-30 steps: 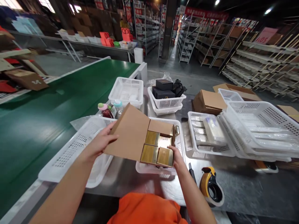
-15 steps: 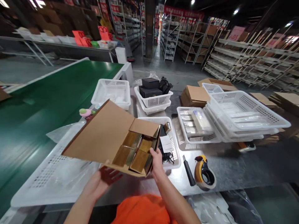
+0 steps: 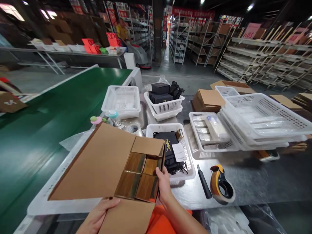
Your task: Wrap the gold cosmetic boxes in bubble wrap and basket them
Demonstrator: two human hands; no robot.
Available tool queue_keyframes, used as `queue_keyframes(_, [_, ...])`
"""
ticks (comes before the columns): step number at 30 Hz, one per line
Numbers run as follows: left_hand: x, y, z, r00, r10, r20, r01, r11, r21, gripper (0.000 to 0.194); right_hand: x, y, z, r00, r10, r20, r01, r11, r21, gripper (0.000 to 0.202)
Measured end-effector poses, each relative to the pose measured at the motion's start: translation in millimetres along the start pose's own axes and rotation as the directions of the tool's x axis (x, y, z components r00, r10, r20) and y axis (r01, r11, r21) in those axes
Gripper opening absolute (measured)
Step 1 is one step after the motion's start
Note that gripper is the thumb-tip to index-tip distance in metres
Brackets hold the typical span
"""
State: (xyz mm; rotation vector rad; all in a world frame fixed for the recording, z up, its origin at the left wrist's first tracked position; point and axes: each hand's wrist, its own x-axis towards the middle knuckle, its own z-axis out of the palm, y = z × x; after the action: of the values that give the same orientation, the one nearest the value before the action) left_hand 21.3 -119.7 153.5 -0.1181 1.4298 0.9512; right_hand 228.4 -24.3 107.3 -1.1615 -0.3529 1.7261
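A cardboard box (image 3: pixel 92 165) lies tilted in front of me, its large lid flap spread to the left. Several shiny gold boxes (image 3: pixel 133 185) fill its inside in rows. My left hand (image 3: pixel 101 211) pinches the near left corner, thumb on top by the fold and the near flap. Around the right wall my right hand (image 3: pixel 164 185) is closed, its thumb over the edge. Just beyond stands a white basket (image 3: pixel 190 162) with black pouches (image 3: pixel 170 139), a paper slip (image 3: pixel 179 152) and a small gold box (image 3: pixel 179 134).
To the right lie a box cutter (image 3: pixel 204 181) and a tape dispenser (image 3: pixel 221 185). White baskets (image 3: pixel 268 113) are stacked farther right, near folded cartons (image 3: pixel 209 99). Black boxes (image 3: pixel 161 92) sit in a basket behind. A green conveyor belt (image 3: pixel 73 107) runs along the left.
The box has come nearer to me and its near flap now hangs open toward me. My left hand went from spread fingers beneath the box to a grip on its near corner.
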Motion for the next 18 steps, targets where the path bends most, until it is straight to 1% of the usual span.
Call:
queue_keyframes(1, [-1.6, 1.4, 1.7, 0.999, -0.017, 0.041, 0.017, 1.0, 0.007, 0.035, 1.7, -1.4, -0.3, 1.0, -0.009, 0.005, 0.009, 1.0, -0.002, 0.051])
queue_keyframes(3, [-2.9, 7.9, 8.7, 0.988, -0.121, 0.101, 0.116, 0.992, 0.055, 0.027, 3.8, -4.3, 0.6, 0.999, -0.035, 0.014, 0.035, 0.999, -0.005, 0.054])
queue_keyframes(4, [-2.4, 12.4, 13.3, 0.987, -0.118, 0.107, 0.11, 0.991, 0.073, 0.027, 4.2, -6.1, 1.8, 0.999, -0.043, 0.017, 0.043, 0.999, -0.003, 0.054])
queue_keyframes(5, [-1.1, 17.5, 18.2, 0.992, -0.068, 0.104, 0.059, 0.994, 0.089, 0.028, 4.3, -8.3, 3.1, 0.999, -0.041, 0.017, 0.041, 0.999, 0.002, 0.053])
queue_keyframes(6, [1.0, 22.7, 23.1, 0.996, 0.021, 0.091, -0.031, 0.994, 0.106, 0.031, 4.2, -10.9, 4.4, 1.0, -0.028, 0.013, 0.028, 1.0, 0.008, 0.052])
queue_keyframes(7, [3.9, 27.8, 28.0, 0.988, 0.134, 0.074, -0.143, 0.98, 0.136, 0.034, 4.0, -13.8, 5.5, 1.0, -0.01, 0.006, 0.009, 1.0, 0.016, 0.051])
queue_keyframes(9, [11.5, 36.8, 36.3, 0.94, 0.339, 0.047, -0.339, 0.901, 0.27, 0.036, 4.1, -19.9, 5.8, 0.999, 0.035, -0.005, -0.035, 0.999, 0.028, 0.049])
queue_keyframes(10, [15.7, 40.0, 39.3, 0.908, 0.417, 0.04, -0.401, 0.839, 0.369, 0.036, 4.6, -22.8, 4.8, 0.999, 0.046, -0.013, -0.046, 0.999, 0.029, 0.048])
queue_keyframes(11, [19.6, 41.9, 41.4, 0.87, 0.492, 0.038, -0.448, 0.756, 0.478, 0.034, 5.6, -25.3, 3.2, 0.999, 0.044, -0.026, -0.044, 0.999, 0.028, 0.047])
queue_keyframes(12, [22.8, 42.1, 42.7, 0.82, 0.571, 0.041, -0.483, 0.651, 0.586, 0.035, 6.9, -27.5, 1.1, 0.999, 0.027, -0.047, -0.026, 0.999, 0.025, 0.046])
queue_keyframes(13, [25.1, 40.3, 43.3, 0.759, 0.65, 0.047, -0.498, 0.532, 0.685, 0.038, 8.5, -29.3, -1.4, 0.997, 0.0, -0.074, 0.002, 1.0, 0.019, 0.045])
queue_keyframes(14, [26.0, 36.2, 43.7, 0.685, 0.727, 0.051, -0.495, 0.412, 0.765, 0.045, 10.4, -30.9, -4.0, 0.994, -0.035, -0.105, 0.036, 0.999, 0.008, 0.045])
queue_keyframes(15, [25.7, 29.8, 44.5, 0.602, 0.797, 0.056, -0.477, 0.303, 0.825, 0.054, 12.4, -32.1, -6.3, 0.988, -0.075, -0.135, 0.074, 0.997, -0.007, 0.046])
queue_keyframes(16, [24.4, 21.4, 46.2, 0.518, 0.853, 0.058, -0.45, 0.215, 0.867, 0.063, 14.3, -33.1, -8.4, 0.981, -0.11, -0.162, 0.107, 0.994, -0.024, 0.047])
queue_keyframes(17, [22.2, 11.5, 49.3, 0.449, 0.891, 0.059, -0.423, 0.154, 0.893, 0.069, 15.9, -33.9, -10.0, 0.973, -0.139, -0.185, 0.134, 0.99, -0.039, 0.049])
queue_keyframes(18, [19.6, 0.8, 54.1, 0.404, 0.912, 0.063, -0.405, 0.116, 0.907, 0.072, 17.1, -34.3, -11.1, 0.965, -0.162, -0.205, 0.155, 0.987, -0.049, 0.051])
